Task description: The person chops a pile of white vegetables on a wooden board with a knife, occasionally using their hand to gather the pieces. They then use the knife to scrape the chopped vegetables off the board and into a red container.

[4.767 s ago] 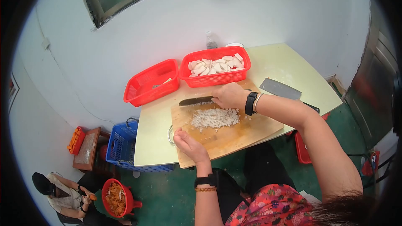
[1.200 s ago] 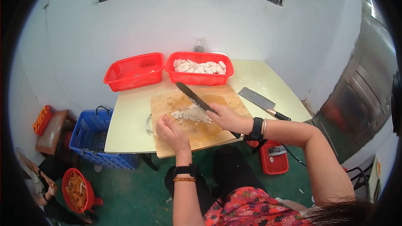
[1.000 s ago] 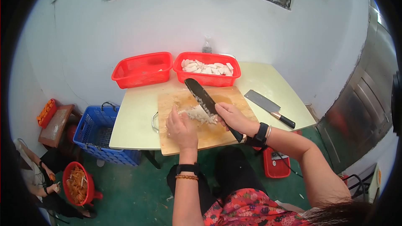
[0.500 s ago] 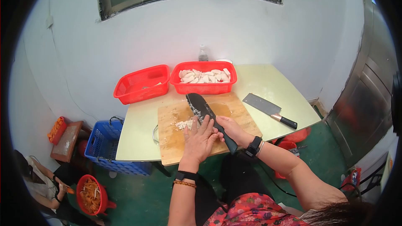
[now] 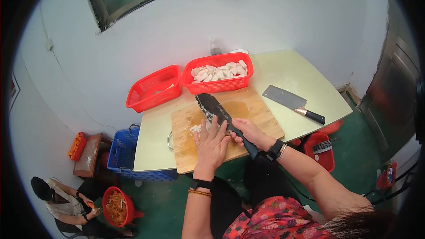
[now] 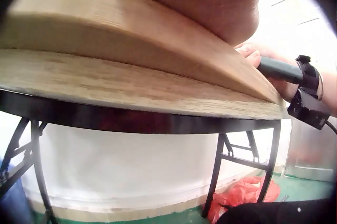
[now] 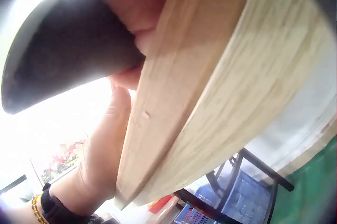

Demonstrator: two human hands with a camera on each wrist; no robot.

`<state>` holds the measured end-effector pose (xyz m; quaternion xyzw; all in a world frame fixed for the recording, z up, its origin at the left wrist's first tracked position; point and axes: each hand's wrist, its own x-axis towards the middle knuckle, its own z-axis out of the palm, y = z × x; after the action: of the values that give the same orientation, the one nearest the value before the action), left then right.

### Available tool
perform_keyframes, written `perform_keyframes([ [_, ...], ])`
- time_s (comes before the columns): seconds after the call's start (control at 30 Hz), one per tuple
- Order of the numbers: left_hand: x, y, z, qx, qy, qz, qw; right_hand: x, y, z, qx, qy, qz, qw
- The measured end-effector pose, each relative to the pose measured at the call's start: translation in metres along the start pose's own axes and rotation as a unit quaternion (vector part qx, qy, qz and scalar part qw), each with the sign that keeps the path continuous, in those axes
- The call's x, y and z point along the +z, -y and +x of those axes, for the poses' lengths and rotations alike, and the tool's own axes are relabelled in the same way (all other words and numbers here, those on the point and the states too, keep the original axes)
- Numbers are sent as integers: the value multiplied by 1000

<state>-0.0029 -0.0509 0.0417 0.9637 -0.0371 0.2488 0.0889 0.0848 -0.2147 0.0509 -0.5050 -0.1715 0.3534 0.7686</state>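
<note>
My right hand (image 5: 249,132) grips a kitchen knife (image 5: 217,109) with a dark blade and dark green handle. The blade is tilted over the cutting board (image 5: 186,157), with white chopped bits clinging along its edge. Fingers spread and straight, my left hand (image 5: 210,148) lies against the lower part of the blade. Finely chopped white vegetable (image 5: 195,129) shows on the board beside the left fingertips; the rest is hidden behind hand and blade. In the left wrist view the knife handle (image 6: 279,69) sticks out past the board's edge.
Behind the board stand a red basket (image 5: 217,87) of white slices and another red basket (image 5: 152,101) with few scraps. A cleaver (image 5: 287,99) lies to the right on the table (image 5: 152,152). A blue crate (image 5: 124,150) and a seated person (image 5: 66,203) are at left.
Earlier the knife lay low behind the chopped pile, left hand apart. The blade has since turned upward-left, and the left hand has moved onto it with fingers spread. Less of the pile shows now.
</note>
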Motion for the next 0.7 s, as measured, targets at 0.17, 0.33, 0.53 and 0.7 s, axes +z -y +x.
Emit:
perform_keyframes([
  [0.17, -3, 1, 1, -3, 16, 27, 1000, 3, 0, -2, -11, 2, 11, 1000],
  [0.33, -9, 5, 6, -15, 50, 17, 999, 0, -2, -2, -21, 10, 5, 1000],
  [0.53, -24, 7, 19, -26, 92, 66, 993, -1, -3, -3, -29, 16, 4, 999],
  [0.7, -26, 12, 31, -59, 72, 75, 993, -3, -4, -4, -25, 40, 19, 999],
])
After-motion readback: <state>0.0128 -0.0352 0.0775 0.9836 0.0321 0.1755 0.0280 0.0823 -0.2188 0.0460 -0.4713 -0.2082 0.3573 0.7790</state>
